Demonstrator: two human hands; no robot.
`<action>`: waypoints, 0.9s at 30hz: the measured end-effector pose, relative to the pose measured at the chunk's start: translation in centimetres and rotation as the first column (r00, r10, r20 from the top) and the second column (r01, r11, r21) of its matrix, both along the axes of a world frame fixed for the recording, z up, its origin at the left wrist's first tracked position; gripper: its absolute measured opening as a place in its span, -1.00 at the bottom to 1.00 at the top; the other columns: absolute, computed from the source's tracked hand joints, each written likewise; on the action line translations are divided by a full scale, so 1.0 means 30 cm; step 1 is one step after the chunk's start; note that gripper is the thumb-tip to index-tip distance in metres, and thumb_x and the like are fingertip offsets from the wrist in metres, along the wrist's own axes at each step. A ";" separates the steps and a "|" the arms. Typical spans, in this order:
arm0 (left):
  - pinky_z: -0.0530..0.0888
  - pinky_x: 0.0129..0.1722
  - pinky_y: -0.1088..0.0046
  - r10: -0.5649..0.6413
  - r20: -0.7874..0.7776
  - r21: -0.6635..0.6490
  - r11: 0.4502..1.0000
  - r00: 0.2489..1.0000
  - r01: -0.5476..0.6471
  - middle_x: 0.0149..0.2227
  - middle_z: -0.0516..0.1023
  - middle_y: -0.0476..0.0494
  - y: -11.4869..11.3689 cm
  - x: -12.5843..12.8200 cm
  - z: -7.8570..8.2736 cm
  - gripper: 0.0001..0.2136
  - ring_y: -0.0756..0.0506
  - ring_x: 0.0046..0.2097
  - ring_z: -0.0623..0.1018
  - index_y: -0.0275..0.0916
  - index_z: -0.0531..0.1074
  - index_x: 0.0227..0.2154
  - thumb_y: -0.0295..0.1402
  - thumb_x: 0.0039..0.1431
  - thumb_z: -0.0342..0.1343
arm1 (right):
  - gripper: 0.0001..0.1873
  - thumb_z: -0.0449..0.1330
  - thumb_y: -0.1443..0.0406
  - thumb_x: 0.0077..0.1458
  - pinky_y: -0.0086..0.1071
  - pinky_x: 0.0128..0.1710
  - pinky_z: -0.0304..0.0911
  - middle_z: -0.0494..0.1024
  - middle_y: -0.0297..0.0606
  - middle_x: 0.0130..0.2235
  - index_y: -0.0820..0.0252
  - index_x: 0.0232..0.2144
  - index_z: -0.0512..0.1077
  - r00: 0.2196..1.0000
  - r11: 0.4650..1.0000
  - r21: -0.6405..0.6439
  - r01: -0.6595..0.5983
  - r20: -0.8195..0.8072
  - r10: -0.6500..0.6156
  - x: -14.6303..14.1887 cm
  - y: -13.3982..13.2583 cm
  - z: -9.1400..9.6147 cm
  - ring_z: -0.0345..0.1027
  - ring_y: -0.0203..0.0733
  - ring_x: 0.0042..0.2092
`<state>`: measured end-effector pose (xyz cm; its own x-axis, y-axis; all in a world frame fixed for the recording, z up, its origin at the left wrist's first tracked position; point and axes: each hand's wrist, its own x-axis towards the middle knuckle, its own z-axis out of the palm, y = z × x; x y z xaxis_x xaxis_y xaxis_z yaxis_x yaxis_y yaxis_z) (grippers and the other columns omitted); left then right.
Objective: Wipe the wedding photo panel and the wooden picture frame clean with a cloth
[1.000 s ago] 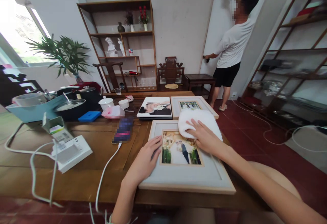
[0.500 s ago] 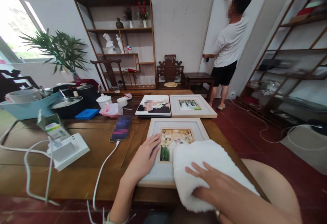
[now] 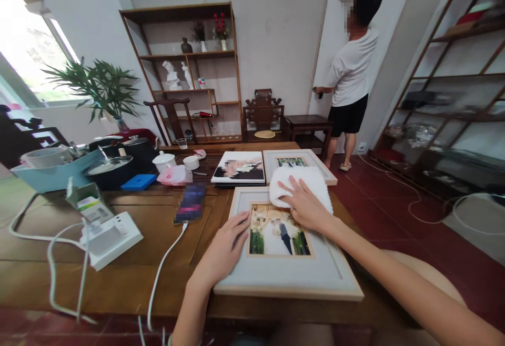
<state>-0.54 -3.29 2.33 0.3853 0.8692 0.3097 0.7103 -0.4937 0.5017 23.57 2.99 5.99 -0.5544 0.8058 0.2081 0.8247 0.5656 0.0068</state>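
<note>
Cloth (image 3: 317, 179) moved: lower right to right of centre.
Right hand (image 3: 310, 209): grip spread over cloth, at far side of picture frame (image 3: 272, 271), lower centre. Left hand (image 3: 224, 247): grip extended flat, unmoved on its left side.

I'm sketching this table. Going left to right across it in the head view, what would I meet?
Light-blue tub, blue box, phone, left hand on the near picture frame, white cloth under the right hand.
</note>
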 end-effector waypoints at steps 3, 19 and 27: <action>0.18 0.20 0.23 0.010 -0.006 -0.001 1.000 1.000 -0.010 0.18 0.26 -0.11 -0.001 0.001 -0.005 -0.64 -0.09 0.21 0.23 -0.18 0.26 0.09 -0.36 0.26 -0.14 | -0.41 -0.04 0.57 -0.18 0.09 0.18 -0.24 0.13 -0.15 0.22 0.22 -0.06 0.39 0.997 0.991 -0.107 -0.075 -0.005 0.075 -0.010 -0.052 -0.003 -0.27 0.13 0.26; 0.17 0.21 0.21 -0.025 -0.011 0.028 0.999 1.000 0.025 0.20 0.22 -0.12 0.006 0.000 -0.008 -0.60 -0.09 0.22 0.21 -0.19 0.21 0.13 -0.45 0.23 -0.20 | -0.35 -0.03 0.56 -0.28 -0.02 0.22 -0.23 0.06 -0.31 0.25 0.11 -0.08 0.40 0.966 0.891 -0.379 -0.251 -0.153 0.207 -0.040 -0.389 0.056 -0.28 -0.01 0.27; 0.17 0.21 0.20 -0.017 -0.006 0.009 1.000 1.000 0.017 0.20 0.21 -0.12 -0.001 -0.006 -0.003 -0.57 -0.09 0.22 0.20 -0.18 0.20 0.13 -0.50 0.21 -0.21 | -0.29 -0.06 0.58 -0.20 0.05 0.19 -0.26 -0.05 -0.14 0.28 0.23 0.08 0.24 0.998 0.995 -0.083 0.050 -0.039 -0.054 0.004 -0.060 -0.003 -0.35 0.05 0.28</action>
<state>-0.71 -3.33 2.24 0.4016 0.8598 0.3154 0.7047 -0.5100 0.4932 23.70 1.20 5.90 -0.5035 0.8486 0.1622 0.8517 0.5191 -0.0722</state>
